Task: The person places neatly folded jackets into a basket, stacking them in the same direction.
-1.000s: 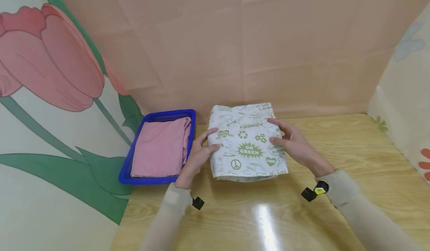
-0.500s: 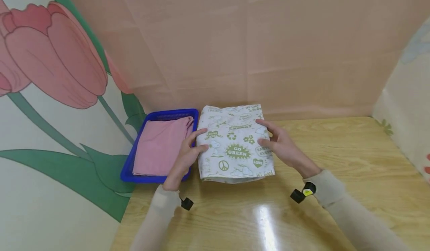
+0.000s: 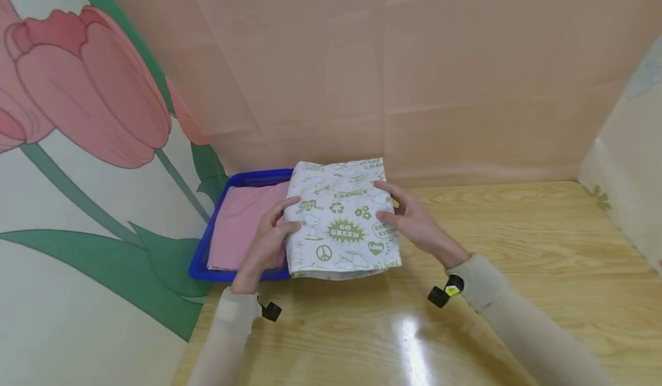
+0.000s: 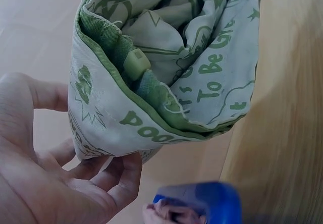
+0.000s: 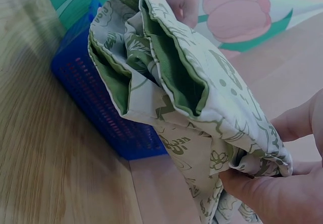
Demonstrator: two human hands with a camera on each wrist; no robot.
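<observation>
Both hands hold a folded white cloth (image 3: 341,219) with green print, raised over the table. My left hand (image 3: 265,242) grips its left edge, and my right hand (image 3: 416,219) grips its right edge. In the left wrist view, the open end of the folded cloth (image 4: 207,77) shows green-edged layers and a small green plastic piece (image 4: 136,64). In the head view the cloth covers the right side of a blue basket (image 3: 204,259), in which a folded pink cloth (image 3: 243,222) lies. The right wrist view shows several loose folds near my right thumb (image 5: 262,193).
The wooden table (image 3: 496,248) reaches right and forward from the hands. A pinkish curtain-like sheet (image 3: 414,70) hangs behind it. At the left stands a wall painted with tulips (image 3: 108,104); a pale wall (image 3: 633,185) borders the right.
Both hands have carried the printed cloth leftward, from beside the blue basket to where it overlaps the basket's right side in the head view. The grip looks the same.
</observation>
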